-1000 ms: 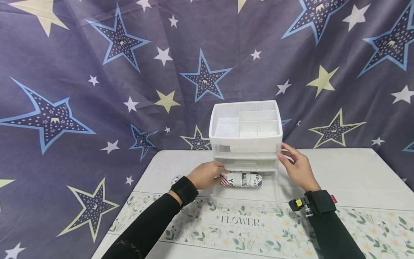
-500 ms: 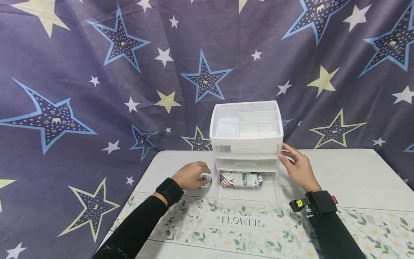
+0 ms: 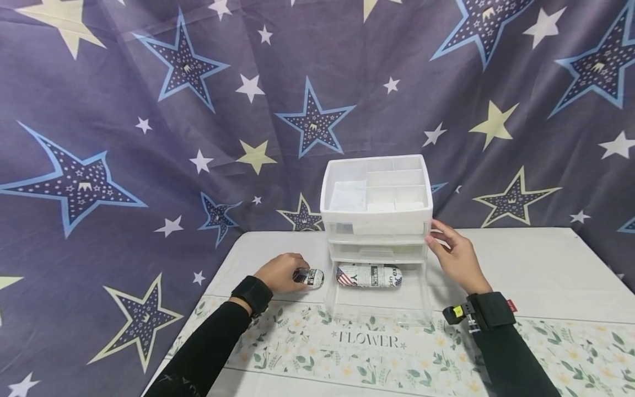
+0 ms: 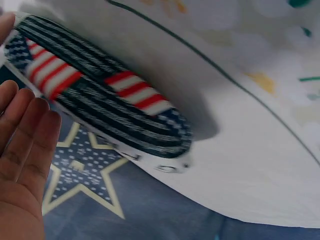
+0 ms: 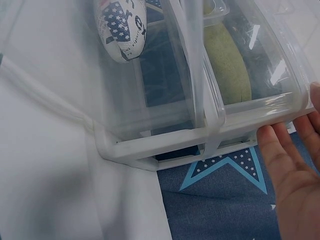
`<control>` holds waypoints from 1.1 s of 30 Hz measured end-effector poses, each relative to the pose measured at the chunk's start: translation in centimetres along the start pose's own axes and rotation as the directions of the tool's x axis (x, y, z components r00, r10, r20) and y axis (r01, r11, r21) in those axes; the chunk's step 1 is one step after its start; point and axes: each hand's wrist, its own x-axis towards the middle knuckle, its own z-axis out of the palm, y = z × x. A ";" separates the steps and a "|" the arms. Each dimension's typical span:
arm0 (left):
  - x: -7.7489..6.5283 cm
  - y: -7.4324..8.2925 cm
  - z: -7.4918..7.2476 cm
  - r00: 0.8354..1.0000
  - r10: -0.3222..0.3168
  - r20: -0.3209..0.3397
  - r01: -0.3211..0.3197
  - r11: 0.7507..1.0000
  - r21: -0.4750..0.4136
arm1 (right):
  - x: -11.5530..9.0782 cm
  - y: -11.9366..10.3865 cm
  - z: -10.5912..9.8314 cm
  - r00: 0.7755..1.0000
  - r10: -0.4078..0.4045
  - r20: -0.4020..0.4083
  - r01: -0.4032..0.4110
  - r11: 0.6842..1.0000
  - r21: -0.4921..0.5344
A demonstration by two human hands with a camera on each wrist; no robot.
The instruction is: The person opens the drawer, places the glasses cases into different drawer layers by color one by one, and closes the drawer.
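On the table left of the cabinet, a glasses case [image 3: 311,278] printed with newsprint and flags lies beside my left hand [image 3: 281,273], which covers its left end. In the left wrist view, the straight fingers [image 4: 37,135] stand alongside that glasses case [image 4: 110,90], with the thumb at its end. Another newsprint glasses case [image 3: 369,275] lies in the pulled-out bottom drawer [image 3: 379,306] of the white plastic cabinet [image 3: 377,220]. My right hand [image 3: 458,259] touches the cabinet's right side with its fingertips, fingers lightly bent.
The cabinet's top tray [image 3: 347,196] has several compartments. In the right wrist view, an olive-green object [image 5: 227,65] shows through the clear middle drawer. A floral runner [image 3: 367,353] crosses the table's front. A star-patterned cloth [image 3: 198,138] hangs behind.
My left hand has left the case in the drawer and moved left to the one on the table, uncovering that one's right end. My right hand stays at the cabinet.
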 end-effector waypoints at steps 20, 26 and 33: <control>-0.2 -2.7 1.2 0.964 -0.221 0.149 0.237 0.966 -0.102 | 0.0 0.0 0.0 1.000 0.003 0.002 -0.003 1.000 0.002; -0.1 -3.0 1.1 0.955 -0.242 0.169 0.264 0.957 -0.120 | 0.0 -0.4 0.1 1.000 0.014 0.005 -0.014 1.000 0.014; 0.0 -2.7 0.8 0.946 -0.265 0.186 0.291 0.948 -0.132 | 0.0 -0.5 0.0 1.000 0.014 0.001 -0.014 1.000 0.006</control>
